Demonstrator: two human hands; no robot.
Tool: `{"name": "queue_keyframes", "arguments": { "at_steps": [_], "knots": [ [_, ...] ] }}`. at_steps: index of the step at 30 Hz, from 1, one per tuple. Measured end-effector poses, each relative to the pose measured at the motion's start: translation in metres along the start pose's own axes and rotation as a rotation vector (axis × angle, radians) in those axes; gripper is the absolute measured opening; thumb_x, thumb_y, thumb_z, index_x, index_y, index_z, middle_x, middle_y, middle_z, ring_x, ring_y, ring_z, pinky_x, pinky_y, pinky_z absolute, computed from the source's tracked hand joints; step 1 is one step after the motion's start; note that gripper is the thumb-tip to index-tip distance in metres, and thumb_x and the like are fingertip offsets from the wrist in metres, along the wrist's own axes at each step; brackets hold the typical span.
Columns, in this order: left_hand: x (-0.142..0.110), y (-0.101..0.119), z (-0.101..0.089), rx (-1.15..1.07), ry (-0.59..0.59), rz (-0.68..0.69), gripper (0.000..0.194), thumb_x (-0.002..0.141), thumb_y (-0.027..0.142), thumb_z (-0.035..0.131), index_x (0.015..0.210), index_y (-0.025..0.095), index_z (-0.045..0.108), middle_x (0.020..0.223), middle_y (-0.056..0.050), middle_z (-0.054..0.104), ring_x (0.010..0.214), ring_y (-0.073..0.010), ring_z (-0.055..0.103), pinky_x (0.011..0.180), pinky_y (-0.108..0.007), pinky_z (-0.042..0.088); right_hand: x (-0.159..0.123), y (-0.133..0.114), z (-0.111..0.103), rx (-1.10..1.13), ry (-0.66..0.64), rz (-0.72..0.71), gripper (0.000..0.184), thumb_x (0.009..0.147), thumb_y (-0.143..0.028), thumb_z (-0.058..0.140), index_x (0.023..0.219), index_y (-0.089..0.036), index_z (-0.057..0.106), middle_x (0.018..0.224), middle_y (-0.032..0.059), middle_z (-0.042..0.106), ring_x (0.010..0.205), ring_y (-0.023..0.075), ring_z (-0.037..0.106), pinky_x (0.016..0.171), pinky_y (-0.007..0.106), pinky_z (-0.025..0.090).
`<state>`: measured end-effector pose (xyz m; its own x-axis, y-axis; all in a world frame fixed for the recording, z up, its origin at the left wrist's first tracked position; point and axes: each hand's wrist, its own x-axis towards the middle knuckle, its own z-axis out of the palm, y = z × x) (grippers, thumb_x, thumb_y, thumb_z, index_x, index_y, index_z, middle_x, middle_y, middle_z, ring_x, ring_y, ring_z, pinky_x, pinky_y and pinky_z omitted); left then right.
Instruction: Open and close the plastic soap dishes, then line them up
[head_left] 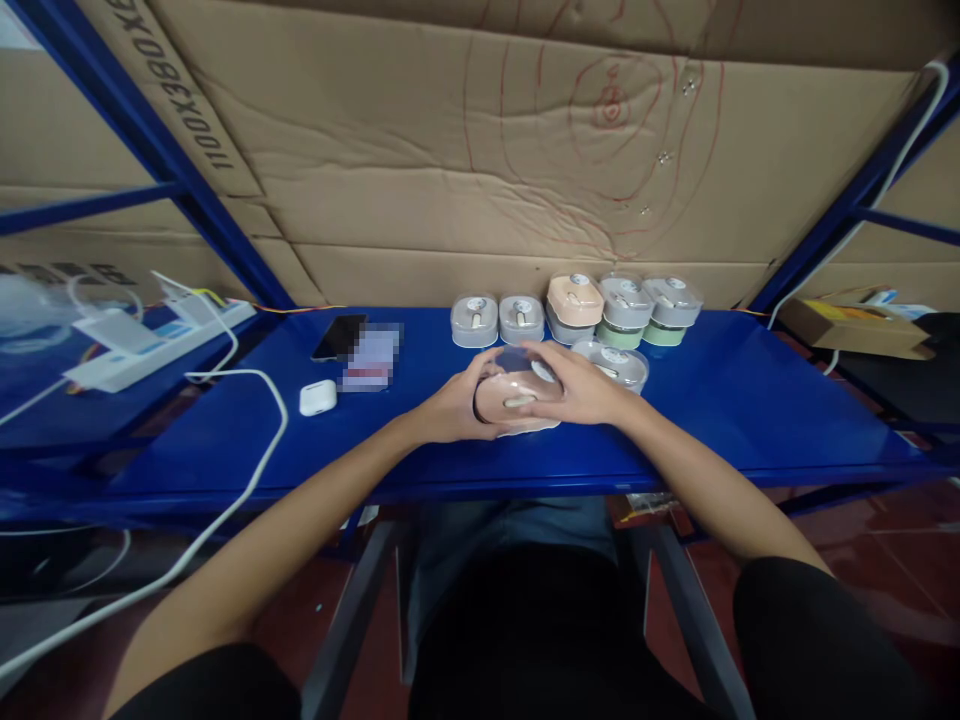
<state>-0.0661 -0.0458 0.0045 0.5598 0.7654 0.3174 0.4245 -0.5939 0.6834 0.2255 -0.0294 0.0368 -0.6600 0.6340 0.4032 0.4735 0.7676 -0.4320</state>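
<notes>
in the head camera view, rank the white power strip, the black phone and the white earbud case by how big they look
1. white power strip, largest, though it sits off to the side.
2. black phone.
3. white earbud case, smallest.

glossy plastic case, creased cardboard

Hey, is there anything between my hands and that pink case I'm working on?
No. Both hands, left and right, are already on the pink case, gripping it from either side on the blue shelf. Nothing visible sits between them.
</notes>
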Motion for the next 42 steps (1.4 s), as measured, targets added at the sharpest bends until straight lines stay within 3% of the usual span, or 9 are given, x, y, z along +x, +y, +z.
{"name": "queue_keyframes", "arguments": {
  "at_steps": [5,12,16,21,26,31,36,39,42],
  "knots": [
    [-0.007,-0.001,-0.005,0.225,-0.069,0.103,0.063,0.094,0.047,0.085,0.154,0.032,0.073,0.162,-0.013,0.065,0.155,-0.0388,0.06,0.134,-0.061,0.047,-0.004,0.023,-0.024,-0.079,0.218,0.14,0.098,0.097,-0.082,0.073,0.173,-0.026,0.048,0.166,0.0203,0.065,0.149,0.0479,0.066,0.124,0.07,0.055],
    [-0.008,-0.002,-0.004,0.232,-0.058,0.12,0.043,0.105,0.047,0.075,0.146,0.034,0.082,0.168,-0.011,0.059,0.159,-0.0366,0.055,0.137,-0.061,0.044,-0.003,0.034,-0.026,-0.075,0.242,0.238,0.098,0.096,-0.087,0.069,0.167,-0.021,0.053,0.165,0.0229,0.066,0.149,0.0494,0.066,0.124,0.07,0.055],
    [-0.006,-0.006,-0.016,0.239,0.033,0.088,0.044,0.109,0.055,0.066,0.137,0.028,0.085,0.161,-0.014,0.063,0.156,-0.0378,0.057,0.135,-0.059,0.047,-0.002,0.034,-0.025,-0.071,0.269,0.224,0.102,0.094,-0.089,0.068,0.167,-0.019,0.053,0.165,0.0243,0.065,0.148,0.0499,0.066,0.122,0.074,0.054],
    [-0.006,-0.026,-0.042,0.328,0.228,-0.147,0.05,0.102,0.064,0.068,0.124,0.022,0.084,0.153,-0.015,0.065,0.142,-0.0384,0.065,0.129,-0.06,0.051,-0.004,0.023,-0.029,-0.058,0.184,0.092,0.096,0.092,-0.079,0.077,0.167,-0.022,0.056,0.165,0.0202,0.067,0.15,0.0466,0.065,0.128,0.069,0.05],
    [-0.008,-0.046,-0.052,0.36,0.134,-0.221,0.045,0.092,0.06,0.078,0.117,0.022,0.083,0.14,-0.013,0.064,0.133,-0.0363,0.067,0.125,-0.057,0.054,-0.006,0.015,-0.025,-0.05,0.01,0.038,0.09,0.09,-0.069,0.085,0.164,-0.025,0.061,0.159,0.0185,0.069,0.145,0.0446,0.068,0.124,0.067,0.054],
    [-0.007,-0.051,-0.052,0.357,0.123,-0.222,0.046,0.086,0.059,0.087,0.117,0.025,0.081,0.135,-0.01,0.066,0.133,-0.0355,0.067,0.124,-0.056,0.054,-0.005,0.019,-0.014,-0.044,-0.015,0.07,0.09,0.087,-0.066,0.088,0.163,-0.026,0.062,0.157,0.0179,0.07,0.143,0.0442,0.069,0.122,0.069,0.055],
    [-0.007,-0.029,-0.043,0.261,0.264,-0.068,0.044,0.095,0.06,0.08,0.121,0.025,0.079,0.143,-0.012,0.068,0.136,-0.035,0.068,0.125,-0.056,0.053,-0.003,0.023,-0.012,-0.063,0.183,0.118,0.094,0.092,-0.077,0.08,0.165,-0.022,0.058,0.158,0.0211,0.069,0.143,0.0443,0.069,0.122,0.067,0.056],
    [-0.007,-0.008,-0.025,0.213,0.165,0.097,0.048,0.095,0.055,0.083,0.13,0.023,0.075,0.142,-0.013,0.072,0.142,-0.036,0.068,0.126,-0.056,0.053,-0.001,0.027,-0.016,-0.077,0.368,0.122,0.096,0.096,-0.082,0.07,0.168,-0.02,0.053,0.159,0.0229,0.068,0.146,0.0448,0.067,0.125,0.068,0.053],
    [-0.007,0.008,-0.006,0.203,0.065,0.128,0.056,0.092,0.051,0.087,0.139,0.024,0.072,0.15,-0.014,0.069,0.145,-0.0364,0.066,0.128,-0.055,0.053,0.001,0.031,-0.019,-0.085,0.47,0.12,0.1,0.096,-0.087,0.066,0.17,-0.021,0.049,0.16,0.0227,0.068,0.145,0.0448,0.067,0.126,0.069,0.052]
  ]
}}
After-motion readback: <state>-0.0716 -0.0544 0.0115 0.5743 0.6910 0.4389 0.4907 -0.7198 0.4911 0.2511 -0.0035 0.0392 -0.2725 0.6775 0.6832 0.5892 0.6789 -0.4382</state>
